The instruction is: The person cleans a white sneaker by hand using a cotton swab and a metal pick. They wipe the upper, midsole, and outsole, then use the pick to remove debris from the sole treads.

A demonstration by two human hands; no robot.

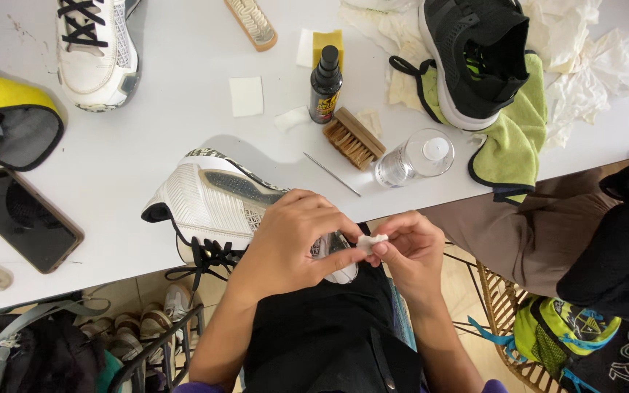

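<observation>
— Two hands meet at the table's near edge. Left hand (293,233) state?

— Fingers curled over the heel end of the white sneaker (209,207), gripping it. That shoe lies on its side, sole toward the table's far side, half on the white table (147,138) and half over the lap; black laces hang off the edge.

— Right hand (409,251)?

— Pinched closed on a small white wad (371,240), held between thumb and fingertips, touching the left hand's fingertips just beside the shoe.

— Surroundings?

— Beyond the hands: a thin metal pick (331,174), a wooden bristle brush (354,138), a dark spray bottle (325,84), a clear capped bottle (414,158) lying down. Second white sneaker (96,51) at far left; black sneaker (475,58) on a green cloth (518,124) at far right. Phone (25,220) lies face up near the left edge.

— Other people?

— One, seated at right; a dark sleeve (620,255) shows.
</observation>
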